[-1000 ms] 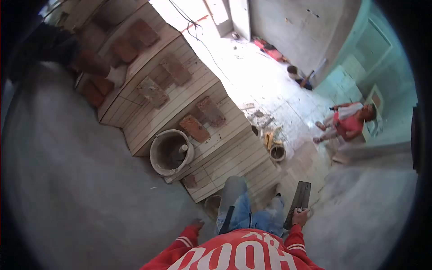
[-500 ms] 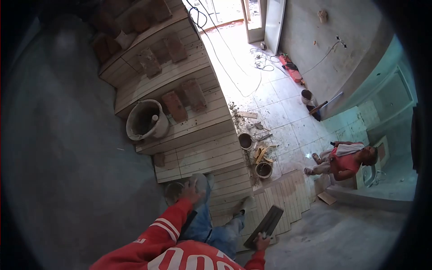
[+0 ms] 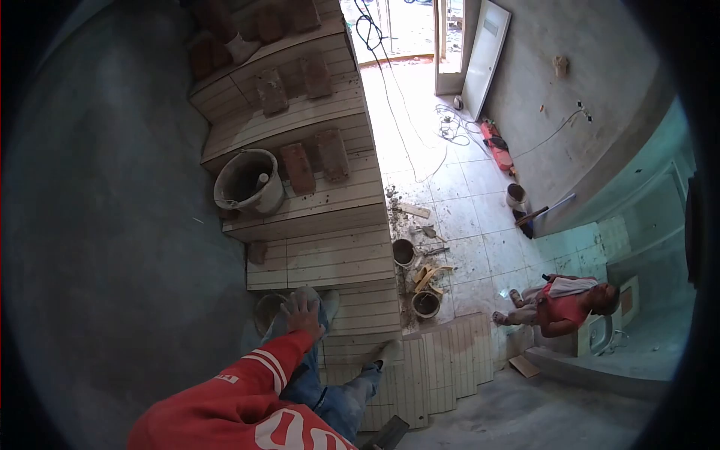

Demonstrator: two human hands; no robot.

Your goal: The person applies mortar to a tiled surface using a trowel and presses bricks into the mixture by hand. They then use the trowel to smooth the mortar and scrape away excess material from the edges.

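My left hand [image 3: 304,315] lies with its fingers spread on or just above my bent knee, in blue jeans. Beside it, partly hidden by the knee, is a round bucket [image 3: 267,311] on the stair. At the bottom edge shows the end of a dark flat plastering float [image 3: 388,433]; my right hand is out of the picture. Below my legs run the tiled steps [image 3: 360,307] with narrow grooves.
Higher up stand a large bucket [image 3: 250,182] and several bricks [image 3: 298,169]. On the tiled floor to the right are two buckets [image 3: 426,304], scraps and a red bag [image 3: 496,144]. A co-worker [image 3: 562,306] in a red top stands by a sink [image 3: 601,334]. A cable [image 3: 397,112] trails toward the doorway.
My view has shifted. The float and my right hand, which held it, have dropped toward the bottom edge; the hand is now out of sight. My left hand's fingers are more spread on the knee.
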